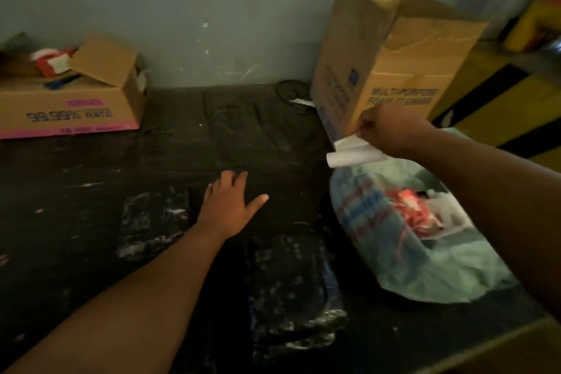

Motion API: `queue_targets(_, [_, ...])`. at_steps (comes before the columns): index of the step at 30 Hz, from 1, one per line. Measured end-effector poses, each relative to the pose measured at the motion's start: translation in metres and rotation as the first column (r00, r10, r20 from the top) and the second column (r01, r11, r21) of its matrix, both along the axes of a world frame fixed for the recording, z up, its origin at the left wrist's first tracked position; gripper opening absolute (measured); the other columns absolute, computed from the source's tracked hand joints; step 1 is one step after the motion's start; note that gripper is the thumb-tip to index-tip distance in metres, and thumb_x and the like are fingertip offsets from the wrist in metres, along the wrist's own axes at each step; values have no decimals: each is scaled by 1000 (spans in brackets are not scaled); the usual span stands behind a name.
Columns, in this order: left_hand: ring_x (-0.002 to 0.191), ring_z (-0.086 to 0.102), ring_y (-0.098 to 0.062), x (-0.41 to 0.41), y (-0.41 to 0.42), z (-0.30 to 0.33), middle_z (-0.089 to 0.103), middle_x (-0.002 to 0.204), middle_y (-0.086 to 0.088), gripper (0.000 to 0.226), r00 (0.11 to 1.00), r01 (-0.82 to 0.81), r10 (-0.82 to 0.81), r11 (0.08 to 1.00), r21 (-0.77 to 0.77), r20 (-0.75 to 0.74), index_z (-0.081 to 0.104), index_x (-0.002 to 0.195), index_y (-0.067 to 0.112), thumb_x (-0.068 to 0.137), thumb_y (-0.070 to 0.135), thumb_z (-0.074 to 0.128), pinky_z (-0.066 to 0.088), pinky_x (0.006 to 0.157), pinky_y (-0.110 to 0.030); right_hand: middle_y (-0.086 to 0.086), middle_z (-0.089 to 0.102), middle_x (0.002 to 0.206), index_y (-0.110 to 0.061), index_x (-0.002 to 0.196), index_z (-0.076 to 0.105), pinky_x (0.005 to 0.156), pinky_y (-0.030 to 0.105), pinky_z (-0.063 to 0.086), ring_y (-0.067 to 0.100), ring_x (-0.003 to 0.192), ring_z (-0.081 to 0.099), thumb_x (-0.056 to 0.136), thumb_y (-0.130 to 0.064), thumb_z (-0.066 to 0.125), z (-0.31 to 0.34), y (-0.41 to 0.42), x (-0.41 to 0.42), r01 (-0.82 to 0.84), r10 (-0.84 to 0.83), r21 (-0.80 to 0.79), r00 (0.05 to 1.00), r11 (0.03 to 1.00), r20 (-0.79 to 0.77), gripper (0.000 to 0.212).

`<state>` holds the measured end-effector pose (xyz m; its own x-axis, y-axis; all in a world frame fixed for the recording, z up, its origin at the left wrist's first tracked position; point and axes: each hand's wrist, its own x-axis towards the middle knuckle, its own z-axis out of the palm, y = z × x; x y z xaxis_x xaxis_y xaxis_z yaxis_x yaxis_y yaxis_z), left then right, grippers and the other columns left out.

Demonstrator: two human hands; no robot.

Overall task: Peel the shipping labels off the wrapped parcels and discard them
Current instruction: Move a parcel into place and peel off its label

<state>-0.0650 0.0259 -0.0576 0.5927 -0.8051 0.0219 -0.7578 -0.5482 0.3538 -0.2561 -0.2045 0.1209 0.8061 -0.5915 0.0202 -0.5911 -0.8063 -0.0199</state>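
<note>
Label [353,152] is curling from the pinching right hand [391,130] above the plastic bag [425,267]; left hand [230,206] is spreading flat, empty, beside wrapped parcels [291,276].

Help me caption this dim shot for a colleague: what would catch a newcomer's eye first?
The white curled label pinched in the right hand, over the pale green plastic bag at right. Next, the left hand, spread open above the dark wrapped parcels. Behind stands a tall open cardboard box; a lower one sits far left.
</note>
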Motion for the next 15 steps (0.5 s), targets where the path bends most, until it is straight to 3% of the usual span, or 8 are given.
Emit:
queue_targets(5, [138,38,-30,-99,-90,14,34,150,-8,82,991,131,-131,991,-35,-3,30,155,20,93,73,37,29,117,-51,13,71,102,-14,98,75,80,32,46,29,100,62,90,-18,61,21,-57,-107,67,-67,-57,998,996,-3,16])
queue_targets(9, [131,45,-33,-170,-148,17,40,144,-10,81,982,190,-190,975,-116,10,41,148,19,88,74,35,37,110,-46,7,70,111,-23,117,70,77,29,47,27,101,64,93,-21,58,25,-101,-174,208,-213,-88,976,974,-43,26])
queue_targets(12, [147,25,-31,-206,-188,19,23,160,-12,73,981,188,-194,971,-146,-25,32,154,20,95,62,45,27,118,-45,6,69,104,-19,118,67,78,36,55,24,92,65,94,-23,56,24,-128,-211,297,-304,-94,950,950,-71,27])
queue_targets(15, [154,7,-29,-232,-217,20,8,167,-13,78,983,69,-95,984,-165,-155,21,159,18,98,64,38,13,123,-44,5,69,101,-18,108,73,79,34,54,24,92,65,93,-17,55,27,-141,-239,311,-314,-64,948,948,-48,23])
